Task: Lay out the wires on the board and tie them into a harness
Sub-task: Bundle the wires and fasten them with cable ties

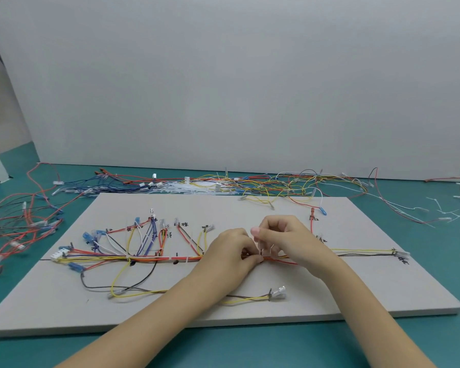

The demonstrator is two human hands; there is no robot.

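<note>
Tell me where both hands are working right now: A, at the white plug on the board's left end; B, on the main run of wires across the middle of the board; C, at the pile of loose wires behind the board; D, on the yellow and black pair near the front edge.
B: the left hand and right hand meet over the main run of wires on the board, fingers curled on it.

board (329, 274): matt grey, smooth, looks like dense foam or card | table (250, 346): teal, smooth, low sheen | wires (144, 258): glossy plastic insulation | terminal sleeves (279, 291): clear soft plastic | cable ties (186, 187): translucent white plastic | wall (250, 75): matt pale grey
</note>
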